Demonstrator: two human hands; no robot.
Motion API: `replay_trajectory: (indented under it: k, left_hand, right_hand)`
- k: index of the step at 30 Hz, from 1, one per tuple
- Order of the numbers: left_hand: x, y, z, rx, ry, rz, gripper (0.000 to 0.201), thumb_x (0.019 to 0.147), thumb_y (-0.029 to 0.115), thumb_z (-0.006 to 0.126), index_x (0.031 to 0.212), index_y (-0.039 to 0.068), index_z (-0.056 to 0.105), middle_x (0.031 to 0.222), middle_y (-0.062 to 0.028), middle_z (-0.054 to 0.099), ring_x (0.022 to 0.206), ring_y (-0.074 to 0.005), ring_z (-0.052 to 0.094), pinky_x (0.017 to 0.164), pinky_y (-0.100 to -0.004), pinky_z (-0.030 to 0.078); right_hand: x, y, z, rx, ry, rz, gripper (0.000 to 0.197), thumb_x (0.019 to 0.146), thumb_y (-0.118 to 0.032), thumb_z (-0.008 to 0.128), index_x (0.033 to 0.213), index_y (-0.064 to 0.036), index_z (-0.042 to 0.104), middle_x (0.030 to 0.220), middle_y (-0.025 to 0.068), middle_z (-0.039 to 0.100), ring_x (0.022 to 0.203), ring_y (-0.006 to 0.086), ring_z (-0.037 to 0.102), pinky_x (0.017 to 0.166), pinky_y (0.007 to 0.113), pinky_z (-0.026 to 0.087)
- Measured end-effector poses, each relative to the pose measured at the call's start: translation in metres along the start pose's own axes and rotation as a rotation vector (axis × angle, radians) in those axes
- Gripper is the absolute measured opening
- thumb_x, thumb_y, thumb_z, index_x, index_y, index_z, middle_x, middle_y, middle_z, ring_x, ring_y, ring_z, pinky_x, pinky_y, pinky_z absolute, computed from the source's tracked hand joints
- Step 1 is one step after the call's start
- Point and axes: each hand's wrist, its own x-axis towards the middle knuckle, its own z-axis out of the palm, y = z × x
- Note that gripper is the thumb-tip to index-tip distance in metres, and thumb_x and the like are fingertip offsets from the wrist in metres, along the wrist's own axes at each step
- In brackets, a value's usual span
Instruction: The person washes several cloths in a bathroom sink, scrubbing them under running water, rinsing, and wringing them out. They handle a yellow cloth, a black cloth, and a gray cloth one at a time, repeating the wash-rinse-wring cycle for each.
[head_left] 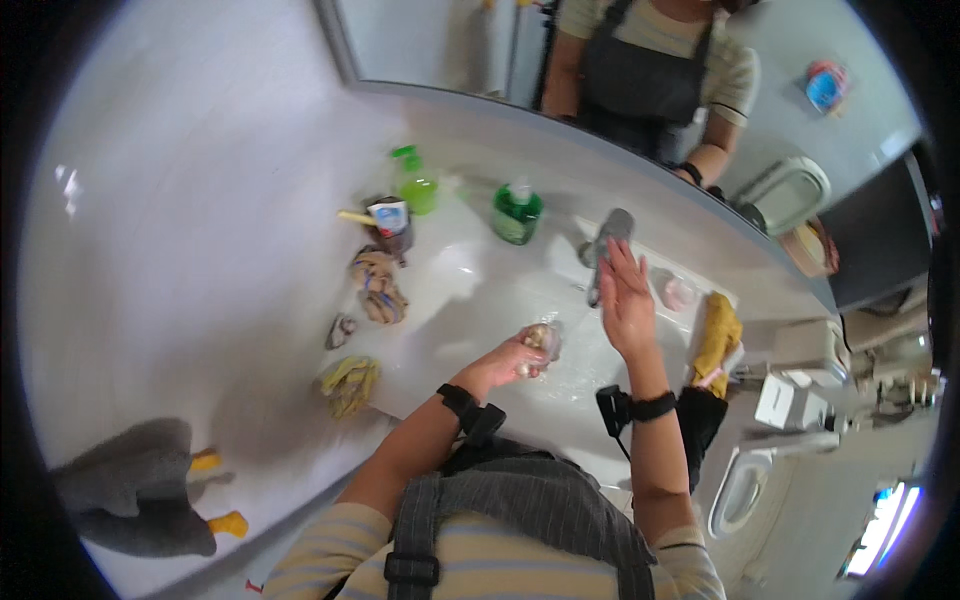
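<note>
Over the white basin (450,335), here is the left hand (503,362), fingers curled round a pale lumpy thing (537,345)! There's a clear shine about it, water or thin film, I can't tell which, and its exact kind is too blurred to call. Across to the right hand (628,305): spread, fingers straight, nothing in its grip, up at the grey faucet (616,226); whether the fingertips touch the metal or sit just beside it, this angle won't say.

So where do we stand? The lumpy thing is up and over the bowl: that much is done. Letting go of it isn't, and I'd judge this mid-action, both arms out at work. Bright ripples show on the basin floor below, but a running stream I can't confirm.

Round the rim, a dark green pump bottle (516,215) stands behind the bowl, a crumpled brown cloth (379,286) lies to the left, and a yellow cloth (717,340) drapes at the right.
</note>
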Motion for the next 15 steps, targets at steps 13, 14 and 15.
replay_trajectory:
  k: [13,14,15]
  left_hand:
    - [-0.033,0.019,0.030,0.614,-0.192,-0.301,0.013,0.071,0.010,0.065,0.069,0.011,0.052,0.058,0.0034,0.044,0.048,-0.0065,0.037,0.041,-0.0224,0.027]
    - [-0.028,0.014,0.021,0.575,-0.286,-0.360,0.015,0.070,0.010,0.065,0.065,0.012,0.050,0.056,0.0038,0.042,0.045,-0.0065,0.034,0.039,-0.0225,0.025]
    - [-0.036,0.020,0.038,0.500,-0.237,-0.471,0.024,0.068,0.012,0.067,0.059,0.013,0.045,0.053,0.0043,0.038,0.042,-0.0072,0.029,0.038,-0.0221,0.020]
  right_hand:
    - [-0.126,-0.028,0.075,0.152,-0.024,-0.411,0.052,0.068,-0.002,0.063,0.117,-0.0134,0.053,0.118,0.0174,0.051,0.112,0.0329,0.047,0.089,0.046,0.045]
    - [-0.123,-0.025,0.079,0.211,0.003,-0.412,0.051,0.067,-0.003,0.065,0.115,-0.0119,0.053,0.115,0.0173,0.053,0.110,0.0326,0.049,0.088,0.044,0.046]
    - [-0.112,-0.026,0.069,0.176,-0.098,-0.387,0.043,0.068,-0.007,0.066,0.110,-0.0060,0.054,0.105,0.0142,0.056,0.097,0.0298,0.056,0.082,0.039,0.050]
